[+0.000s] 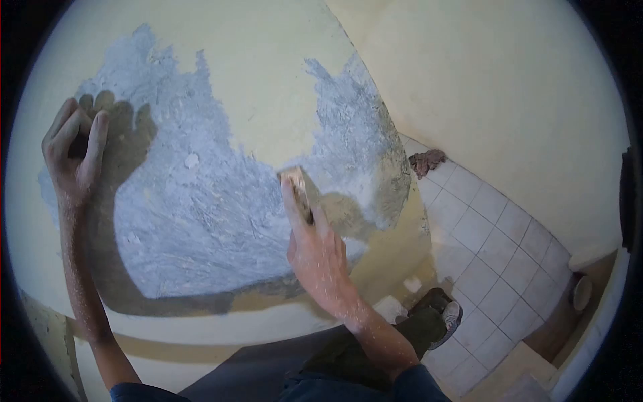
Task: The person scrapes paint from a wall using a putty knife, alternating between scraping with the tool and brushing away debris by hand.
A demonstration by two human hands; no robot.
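Against the grey patch, the right hand grips a small block; the left hand curls half-open.

Crumpled brown cloth on tiled floor, beside pale yellow wall; round object farther right.

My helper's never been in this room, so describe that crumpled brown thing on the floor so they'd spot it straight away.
Start at the pale tiled floor, beside the patchy grey-and-yellow wall. Go to its far corner, against the plain cream wall. The crumpled heap there, perhaps a rag, is reddish-brown and rumpled, unlike the smooth, light tiles beside it.
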